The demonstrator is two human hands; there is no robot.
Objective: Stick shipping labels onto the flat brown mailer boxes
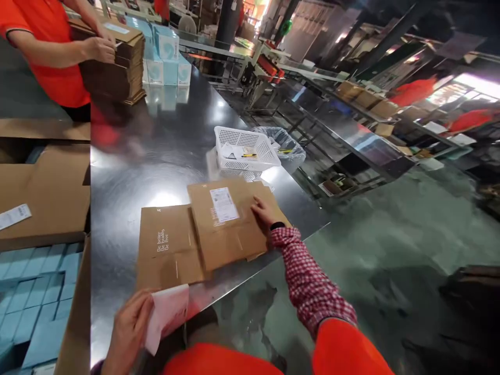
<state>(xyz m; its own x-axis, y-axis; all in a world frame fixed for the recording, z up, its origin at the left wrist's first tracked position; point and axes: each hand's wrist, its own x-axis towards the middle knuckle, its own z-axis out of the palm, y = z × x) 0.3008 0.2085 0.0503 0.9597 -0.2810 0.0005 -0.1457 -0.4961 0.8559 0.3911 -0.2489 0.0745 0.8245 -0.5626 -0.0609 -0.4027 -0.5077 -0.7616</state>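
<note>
My left hand [130, 330] pinches a white sheet of paper [167, 315] at the table's near edge, beside a flat brown carton [167, 245] with white print. To the right, my right hand [262, 212] rests on another flattened carton [234, 239], which bears a white label [224, 204] and overlaps the first. The fingers of that hand are slightly curled against the cardboard, and nothing shows between them.
The metal table [117, 208] carries a white basket [248, 151], light-blue boxes [166, 44] and a cardboard stack [130, 67] near another person's hands. Open cartons [42, 187], one filled with light-blue boxes, stand at the left. A lined bin [291, 151] is beyond the table edge.
</note>
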